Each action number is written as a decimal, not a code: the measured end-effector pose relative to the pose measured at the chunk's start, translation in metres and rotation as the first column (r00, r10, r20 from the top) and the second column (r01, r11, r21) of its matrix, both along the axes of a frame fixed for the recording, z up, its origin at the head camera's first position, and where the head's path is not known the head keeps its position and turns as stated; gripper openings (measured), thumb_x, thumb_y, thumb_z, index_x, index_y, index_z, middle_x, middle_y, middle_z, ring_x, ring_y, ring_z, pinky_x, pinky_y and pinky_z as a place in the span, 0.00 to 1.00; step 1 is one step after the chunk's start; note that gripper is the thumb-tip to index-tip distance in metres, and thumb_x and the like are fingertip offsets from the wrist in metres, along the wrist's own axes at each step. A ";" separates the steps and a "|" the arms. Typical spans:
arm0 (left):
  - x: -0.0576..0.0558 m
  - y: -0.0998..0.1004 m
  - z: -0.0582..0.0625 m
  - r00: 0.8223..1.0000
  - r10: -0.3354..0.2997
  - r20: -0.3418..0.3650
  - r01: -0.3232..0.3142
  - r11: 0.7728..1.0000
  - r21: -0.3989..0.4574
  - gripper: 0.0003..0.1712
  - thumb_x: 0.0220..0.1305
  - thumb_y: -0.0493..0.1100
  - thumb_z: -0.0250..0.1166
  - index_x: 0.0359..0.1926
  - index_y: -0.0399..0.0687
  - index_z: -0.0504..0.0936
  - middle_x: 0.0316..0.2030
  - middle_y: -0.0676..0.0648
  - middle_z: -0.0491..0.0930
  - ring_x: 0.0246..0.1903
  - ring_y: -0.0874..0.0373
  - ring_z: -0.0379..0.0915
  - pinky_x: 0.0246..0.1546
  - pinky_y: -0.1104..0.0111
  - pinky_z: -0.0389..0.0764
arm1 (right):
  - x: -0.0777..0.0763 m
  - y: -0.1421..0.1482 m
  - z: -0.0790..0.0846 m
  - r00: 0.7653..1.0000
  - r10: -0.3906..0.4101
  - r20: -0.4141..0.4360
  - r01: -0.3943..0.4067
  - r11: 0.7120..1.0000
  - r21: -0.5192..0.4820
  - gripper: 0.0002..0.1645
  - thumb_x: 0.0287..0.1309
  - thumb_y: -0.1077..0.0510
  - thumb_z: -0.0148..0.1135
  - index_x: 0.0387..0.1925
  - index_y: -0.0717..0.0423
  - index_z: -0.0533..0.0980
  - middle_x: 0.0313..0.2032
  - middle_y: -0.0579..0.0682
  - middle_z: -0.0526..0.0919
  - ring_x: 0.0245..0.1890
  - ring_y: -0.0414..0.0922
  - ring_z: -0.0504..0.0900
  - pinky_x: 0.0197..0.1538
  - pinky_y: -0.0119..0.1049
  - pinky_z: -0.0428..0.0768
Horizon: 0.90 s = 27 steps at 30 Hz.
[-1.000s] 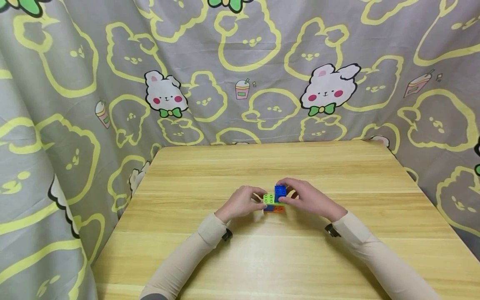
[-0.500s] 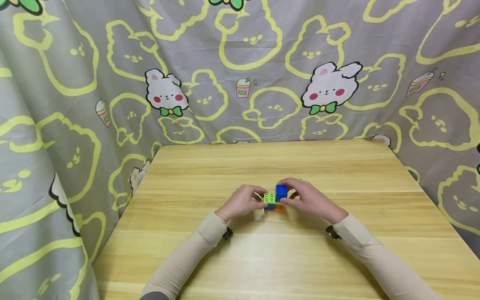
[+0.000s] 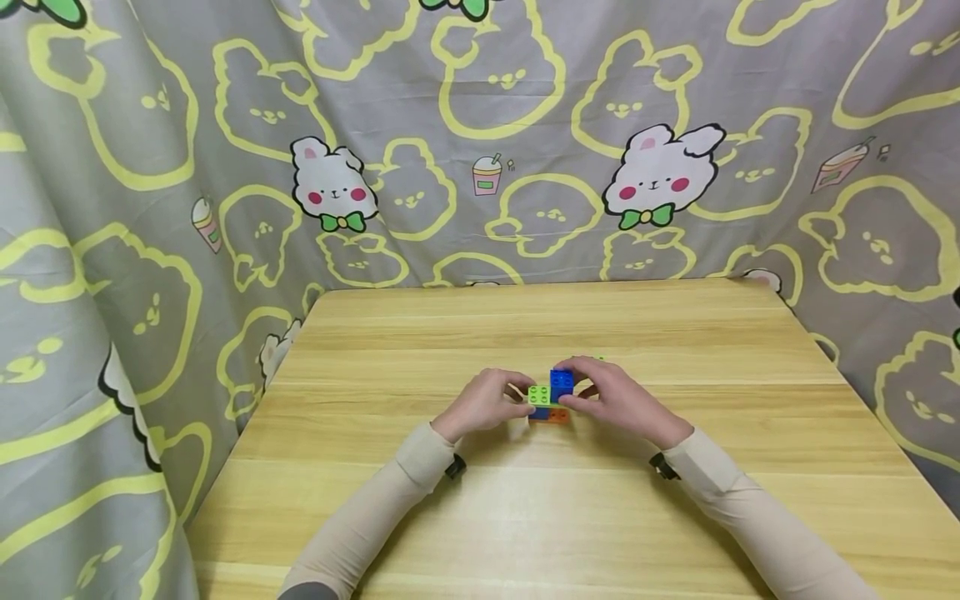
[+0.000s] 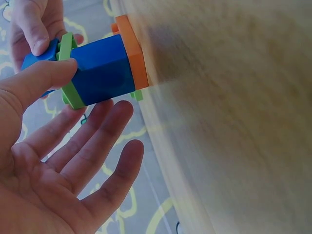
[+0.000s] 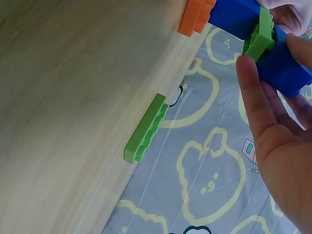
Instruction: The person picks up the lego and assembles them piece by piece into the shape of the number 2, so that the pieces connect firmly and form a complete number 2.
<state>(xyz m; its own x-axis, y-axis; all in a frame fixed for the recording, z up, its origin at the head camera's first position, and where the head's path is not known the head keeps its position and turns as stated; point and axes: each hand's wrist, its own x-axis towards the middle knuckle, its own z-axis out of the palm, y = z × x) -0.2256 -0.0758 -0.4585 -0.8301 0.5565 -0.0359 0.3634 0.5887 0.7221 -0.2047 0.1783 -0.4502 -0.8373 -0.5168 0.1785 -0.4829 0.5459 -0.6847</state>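
A small stack of building blocks stands on the table. At its bottom is an orange plate, and a lower blue block sits on the orange plate's left end. Across that lies a light green plate, whose right part carries an upper blue block. My left hand pinches the stack around the green plate, thumb at the seam with the lower blue block. With thumb and fingers, my right hand grips the upper blue block; its underside is at the green plate, and full seating cannot be told.
A second green block, long and flat, lies on the table beyond my right hand, mostly hidden in the head view. The wooden table ends at a patterned curtain behind and at the sides.
Both hands keep their grips on the stack, almost still. The upper blue block has shifted only very slightly. A bit of the second green block shows behind my right hand.
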 end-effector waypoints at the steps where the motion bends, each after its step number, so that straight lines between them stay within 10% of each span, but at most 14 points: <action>1: 0.000 0.000 0.000 1.000 0.000 0.002 0.000 1.000 0.001 0.19 0.63 0.42 0.74 0.55 0.45 0.86 0.47 0.48 0.88 0.41 0.60 0.85 0.41 0.73 0.83 | 0.000 0.000 -0.001 1.000 0.000 -0.001 0.000 1.000 -0.004 0.28 0.63 0.53 0.72 0.62 0.52 0.75 0.49 0.46 0.84 0.47 0.42 0.84 0.47 0.33 0.85; 27: 0.001 0.000 0.003 1.000 0.005 -0.003 -0.005 1.000 -0.015 0.19 0.64 0.44 0.74 0.55 0.48 0.87 0.49 0.50 0.87 0.41 0.60 0.85 0.40 0.73 0.83 | 0.001 0.000 0.001 0.998 0.030 -0.054 -0.030 1.000 0.010 0.29 0.64 0.53 0.70 0.63 0.57 0.74 0.50 0.51 0.83 0.46 0.46 0.86 0.47 0.42 0.87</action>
